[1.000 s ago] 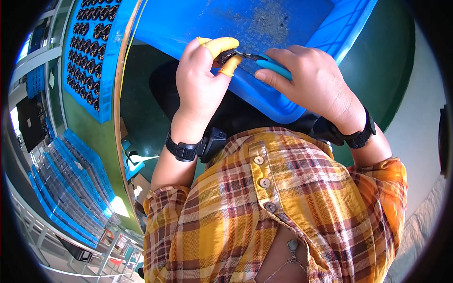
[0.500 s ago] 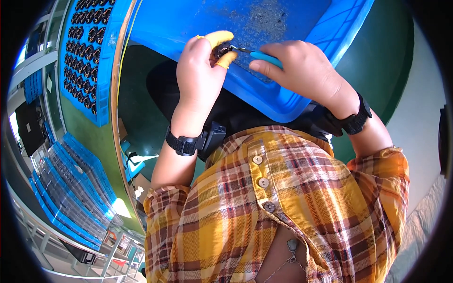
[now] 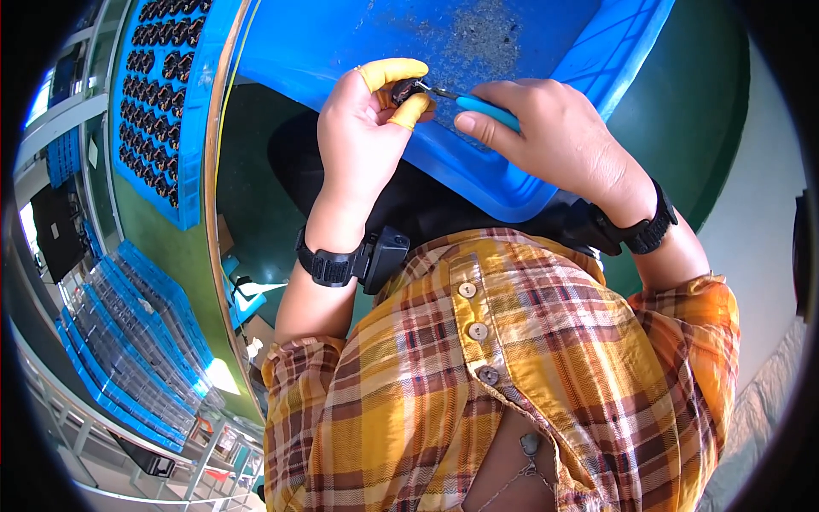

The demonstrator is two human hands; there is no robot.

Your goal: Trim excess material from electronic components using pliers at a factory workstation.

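Note:
Between its thumb and fingers, which wear yellow finger cots, my left hand (image 3: 363, 124) pinches a small dark part (image 3: 404, 90); its exact kind is too small to make out. My right hand (image 3: 554, 128) is closed round the turquoise handles of small cutting pliers (image 3: 488, 111). The pliers' metal jaws reach left and touch the dark part. Both hands are above the near side of a large blue plastic tub (image 3: 520, 200), whose bottom is strewn with small pale scraps.
At the far left, a blue tray (image 3: 192, 119) with rows of similar dark parts lies on a green table (image 3: 200, 256). Closer by on that table stand stacked blue and clear trays (image 3: 136, 341). Green floor (image 3: 717, 102) shows right of the tub.
The left hand has turned slightly, and its yellow-covered index finger sits higher and straighter. The pliers and right hand have shifted a little right and down. Both grips stay the same.

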